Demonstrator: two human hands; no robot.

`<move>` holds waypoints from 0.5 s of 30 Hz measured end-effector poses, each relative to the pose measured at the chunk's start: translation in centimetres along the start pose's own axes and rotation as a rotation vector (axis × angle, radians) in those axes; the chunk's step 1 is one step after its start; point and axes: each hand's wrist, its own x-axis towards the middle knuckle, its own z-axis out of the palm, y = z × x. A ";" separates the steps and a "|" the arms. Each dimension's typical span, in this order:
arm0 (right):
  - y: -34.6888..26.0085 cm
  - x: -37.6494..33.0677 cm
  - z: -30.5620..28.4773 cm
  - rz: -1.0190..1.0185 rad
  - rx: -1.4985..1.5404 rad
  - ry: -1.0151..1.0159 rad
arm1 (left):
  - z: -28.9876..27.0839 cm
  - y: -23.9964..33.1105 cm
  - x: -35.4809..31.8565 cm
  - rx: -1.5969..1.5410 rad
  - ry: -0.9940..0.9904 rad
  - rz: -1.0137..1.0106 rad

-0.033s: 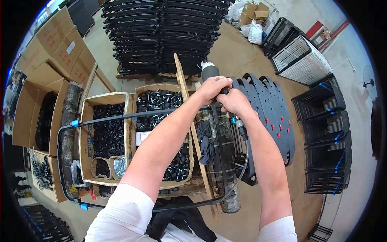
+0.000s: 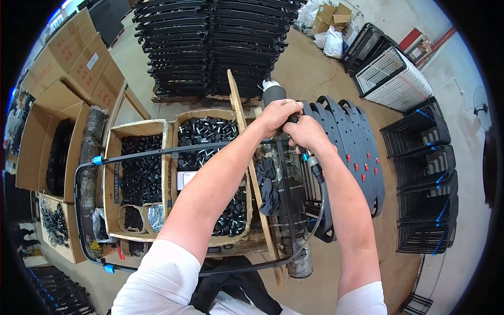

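Note:
Both my hands are closed around a black hand-held power tool with a white end cap, held above the workbench. My left hand grips its body. Just to the right and a little lower, my right hand holds the handle end, where a blue fitting joins a black hose that loops down. A thin black rounded frame with blue clips passes under my arms. The tool's tip is hidden by my hands.
Two wooden crates hold small black parts. Black curved panels with red dots stand at the right. Stacked black frames fill the back. Cardboard boxes are at left, black plastic crates at right.

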 end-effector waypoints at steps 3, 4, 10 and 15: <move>0.0 0.4 0.1 -0.017 -0.020 -0.032 | -0.5 -0.6 0.3 -0.012 -0.004 0.016; 0.0 0.6 0.2 -0.014 -0.014 -0.030 | -0.6 -0.6 0.4 -0.010 0.002 0.009; 0.7 0.9 0.3 -0.006 -0.021 -0.047 | -0.2 -0.7 -0.1 0.005 0.022 -0.018; 0.4 0.5 0.6 -0.023 -0.080 -0.063 | -0.1 -1.5 -0.7 0.014 0.054 0.039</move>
